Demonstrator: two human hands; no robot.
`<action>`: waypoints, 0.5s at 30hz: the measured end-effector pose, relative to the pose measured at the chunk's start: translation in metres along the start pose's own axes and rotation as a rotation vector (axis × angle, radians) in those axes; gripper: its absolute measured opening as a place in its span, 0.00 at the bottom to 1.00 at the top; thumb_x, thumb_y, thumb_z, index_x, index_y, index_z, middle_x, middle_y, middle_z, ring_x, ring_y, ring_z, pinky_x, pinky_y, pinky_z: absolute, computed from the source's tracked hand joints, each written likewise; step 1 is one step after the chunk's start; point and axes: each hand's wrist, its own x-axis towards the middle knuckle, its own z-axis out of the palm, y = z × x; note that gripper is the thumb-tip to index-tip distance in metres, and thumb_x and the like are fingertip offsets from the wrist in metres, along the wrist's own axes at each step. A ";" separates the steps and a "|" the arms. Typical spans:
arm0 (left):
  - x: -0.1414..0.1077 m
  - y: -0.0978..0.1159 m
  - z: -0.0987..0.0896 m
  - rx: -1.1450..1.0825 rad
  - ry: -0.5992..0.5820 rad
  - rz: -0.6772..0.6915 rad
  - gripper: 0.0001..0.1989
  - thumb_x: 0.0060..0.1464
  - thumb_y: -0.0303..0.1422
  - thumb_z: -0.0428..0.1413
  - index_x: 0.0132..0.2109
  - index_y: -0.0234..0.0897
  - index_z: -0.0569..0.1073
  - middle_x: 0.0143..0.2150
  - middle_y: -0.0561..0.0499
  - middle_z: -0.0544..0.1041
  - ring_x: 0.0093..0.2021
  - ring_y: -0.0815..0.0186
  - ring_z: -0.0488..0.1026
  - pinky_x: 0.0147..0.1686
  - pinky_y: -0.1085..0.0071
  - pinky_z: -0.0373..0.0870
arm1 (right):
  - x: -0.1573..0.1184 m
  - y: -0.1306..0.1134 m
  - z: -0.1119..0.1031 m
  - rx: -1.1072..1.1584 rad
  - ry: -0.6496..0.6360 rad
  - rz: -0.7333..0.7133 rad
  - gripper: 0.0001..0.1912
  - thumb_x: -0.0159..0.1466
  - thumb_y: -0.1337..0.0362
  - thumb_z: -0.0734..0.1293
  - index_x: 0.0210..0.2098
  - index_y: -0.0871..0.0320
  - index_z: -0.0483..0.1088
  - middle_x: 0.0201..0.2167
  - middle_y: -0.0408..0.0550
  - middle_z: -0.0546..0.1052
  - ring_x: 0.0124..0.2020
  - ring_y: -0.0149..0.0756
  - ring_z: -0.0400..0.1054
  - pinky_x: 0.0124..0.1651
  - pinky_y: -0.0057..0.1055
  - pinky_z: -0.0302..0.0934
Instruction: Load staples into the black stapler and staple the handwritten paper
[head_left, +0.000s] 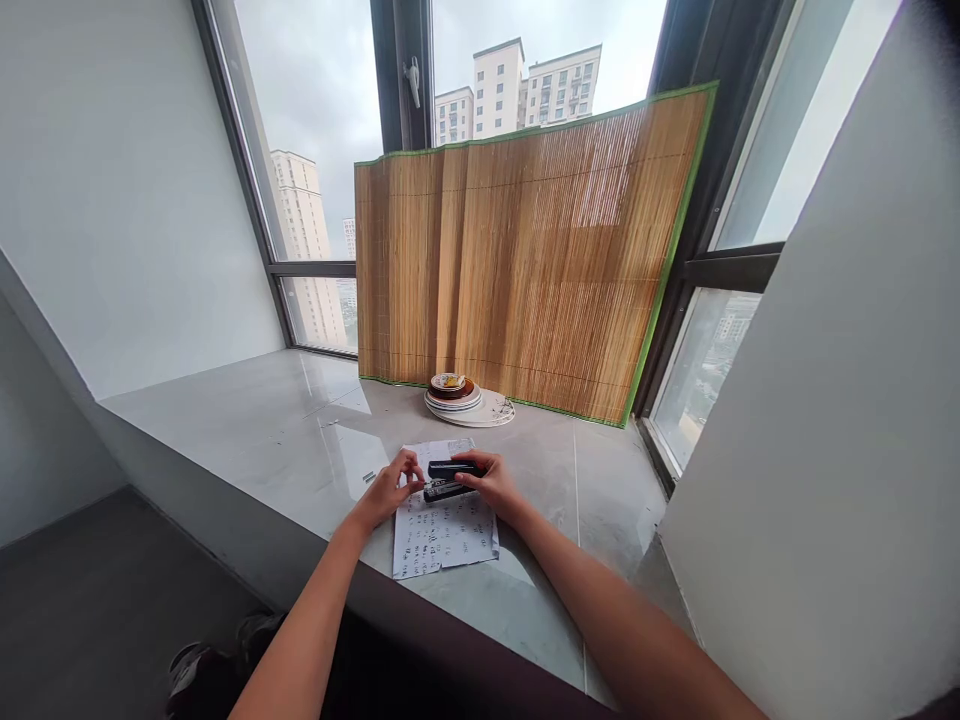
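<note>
Black stapler (450, 468), hinged open, is clamped in the right hand (489, 478) at its 3 o'clock end, over the upper part of the handwritten paper (459, 532). At its 9 o'clock end the left hand (390, 490) has thumb and fingertips close together, though whether they pinch anything is too small to tell. Stacked plates (454, 402) sit at 12 o'clock, beyond the paper.

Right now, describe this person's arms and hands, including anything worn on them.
The left forearm and right forearm are bare as far as they show, with no sleeve in view. Both taper to slim wrists without a watch or bracelet. The left hand and right hand are ungloved; the fingers are too small to rule out a thin ring.
</note>
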 end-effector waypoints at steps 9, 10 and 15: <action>0.002 -0.002 -0.002 0.062 -0.040 0.047 0.07 0.61 0.34 0.57 0.39 0.40 0.65 0.36 0.54 0.70 0.36 0.66 0.67 0.39 0.70 0.66 | -0.002 -0.004 0.004 -0.107 -0.163 -0.092 0.21 0.64 0.49 0.72 0.53 0.52 0.78 0.47 0.49 0.80 0.49 0.44 0.74 0.55 0.38 0.66; 0.003 -0.002 -0.002 0.074 -0.040 0.049 0.08 0.61 0.35 0.57 0.39 0.40 0.65 0.36 0.54 0.70 0.36 0.66 0.67 0.39 0.70 0.66 | -0.002 -0.004 0.004 -0.115 -0.172 -0.097 0.21 0.65 0.49 0.72 0.53 0.52 0.78 0.47 0.49 0.79 0.50 0.44 0.73 0.55 0.39 0.66; -0.005 -0.005 -0.008 0.347 0.271 -0.008 0.06 0.65 0.35 0.54 0.37 0.40 0.69 0.36 0.50 0.73 0.39 0.60 0.70 0.43 0.65 0.67 | -0.001 -0.002 0.008 -0.137 -0.092 -0.103 0.19 0.64 0.51 0.73 0.51 0.52 0.78 0.46 0.49 0.79 0.48 0.44 0.73 0.53 0.39 0.65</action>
